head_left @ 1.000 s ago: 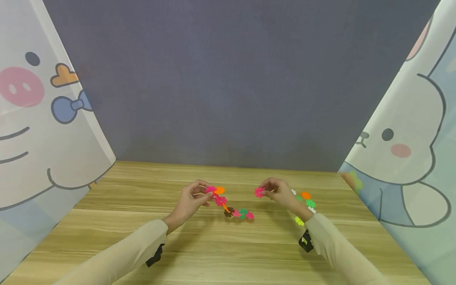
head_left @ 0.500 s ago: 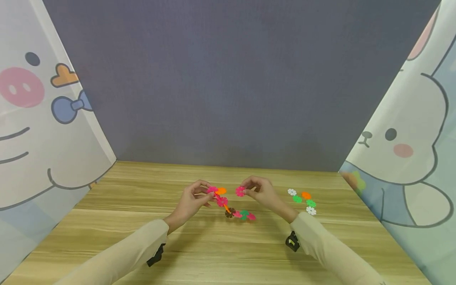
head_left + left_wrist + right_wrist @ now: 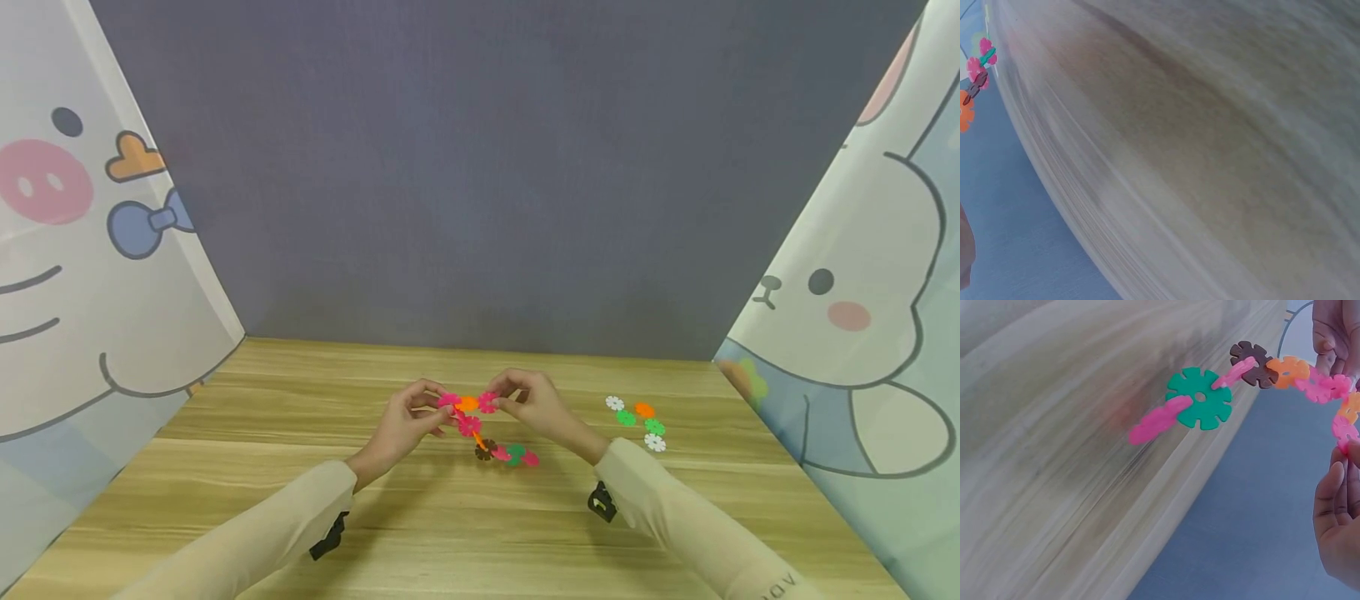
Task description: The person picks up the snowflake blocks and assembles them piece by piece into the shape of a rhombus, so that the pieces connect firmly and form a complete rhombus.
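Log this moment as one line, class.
Left hand: pinches notched-disc chain | Right hand: pinches pink disc by orange disc | Other discs: on wooden table

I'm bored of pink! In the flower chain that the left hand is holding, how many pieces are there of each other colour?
Orange pieces: 2
Brown piece: 1
Green piece: 1
Total: 4 pieces that aren't pink in the flower chain held by the left hand
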Action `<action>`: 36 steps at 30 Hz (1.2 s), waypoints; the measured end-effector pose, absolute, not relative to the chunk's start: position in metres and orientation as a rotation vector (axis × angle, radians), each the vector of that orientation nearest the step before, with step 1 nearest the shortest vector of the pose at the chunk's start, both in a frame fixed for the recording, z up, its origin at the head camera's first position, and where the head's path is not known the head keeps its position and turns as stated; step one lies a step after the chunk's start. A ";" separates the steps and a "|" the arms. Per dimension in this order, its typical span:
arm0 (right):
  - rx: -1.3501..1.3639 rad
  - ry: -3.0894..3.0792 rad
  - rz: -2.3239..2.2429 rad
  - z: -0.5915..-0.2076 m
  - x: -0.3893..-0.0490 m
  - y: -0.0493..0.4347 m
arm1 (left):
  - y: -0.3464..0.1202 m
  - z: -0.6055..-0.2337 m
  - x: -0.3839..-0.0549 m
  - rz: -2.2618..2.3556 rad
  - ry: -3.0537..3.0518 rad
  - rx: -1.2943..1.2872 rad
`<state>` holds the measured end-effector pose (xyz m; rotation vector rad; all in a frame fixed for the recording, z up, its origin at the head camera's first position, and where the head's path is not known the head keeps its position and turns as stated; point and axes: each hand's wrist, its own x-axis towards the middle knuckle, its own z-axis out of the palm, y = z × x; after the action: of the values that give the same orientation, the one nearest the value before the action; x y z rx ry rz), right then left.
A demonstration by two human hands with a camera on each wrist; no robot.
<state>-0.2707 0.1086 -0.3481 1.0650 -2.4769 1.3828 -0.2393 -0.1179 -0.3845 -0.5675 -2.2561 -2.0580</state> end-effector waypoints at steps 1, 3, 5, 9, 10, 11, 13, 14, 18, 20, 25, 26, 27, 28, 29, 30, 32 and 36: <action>1.073 -2.476 1.382 -0.348 -0.271 0.108 | -0.118 -0.384 -0.239 -2.057 -2.256 -0.569; 1.082 -2.475 1.384 -0.348 -0.271 0.106 | -0.118 -0.384 -0.239 -2.053 -2.261 -0.568; 1.081 -2.480 1.392 -0.348 -0.271 0.105 | -0.118 -0.384 -0.239 -2.047 -2.269 -0.570; 1.096 -2.476 1.430 -0.341 -0.264 0.103 | -0.118 -0.384 -0.239 -2.044 -2.279 -0.565; 1.099 -2.477 1.441 -0.338 -0.262 0.102 | -0.118 -0.384 -0.239 -2.043 -2.280 -0.565; 1.105 -2.476 1.448 -0.335 -0.258 0.101 | -0.118 -0.384 -0.239 -2.046 -2.280 -0.563; 1.110 -2.474 1.449 -0.328 -0.252 0.099 | -0.119 -0.384 -0.239 -2.049 -2.282 -0.561; 1.111 -2.470 1.446 -0.325 -0.249 0.098 | -0.119 -0.384 -0.239 -2.058 -2.277 -0.561; 1.096 -2.463 1.446 -0.322 -0.245 0.096 | -0.119 -0.383 -0.239 -2.067 -2.269 -0.561; 1.084 -2.466 1.454 -0.322 -0.245 0.095 | -0.119 -0.383 -0.239 -2.068 -2.267 -0.555; 1.060 -2.482 1.469 -0.322 -0.246 0.096 | -0.119 -0.382 -0.239 -2.064 -2.267 -0.541; 1.055 -2.487 1.461 -0.321 -0.246 0.096 | -0.119 -0.382 -0.239 -2.063 -2.268 -0.539; 1.053 -2.491 1.449 -0.321 -0.246 0.096 | -0.119 -0.382 -0.239 -2.062 -2.267 -0.538; 1.047 -2.500 1.435 -0.321 -0.246 0.096 | -0.119 -0.382 -0.239 -2.065 -2.266 -0.537; 1.043 -2.508 1.426 -0.321 -0.246 0.097 | -0.119 -0.382 -0.238 -2.067 -2.265 -0.534; 1.040 -2.516 1.418 -0.321 -0.246 0.097 | -0.119 -0.382 -0.238 -2.067 -2.265 -0.531; 1.041 -2.524 1.409 -0.321 -0.247 0.099 | -0.120 -0.382 -0.238 -2.065 -2.264 -0.530; 1.036 -2.521 1.403 -0.323 -0.247 0.106 | -0.121 -0.383 -0.238 -2.057 -2.262 -0.518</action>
<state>-0.2470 0.1059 -0.3232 1.0364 -2.5213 1.4027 -0.2382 -0.1207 -0.3828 -0.5175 -2.2619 -2.0572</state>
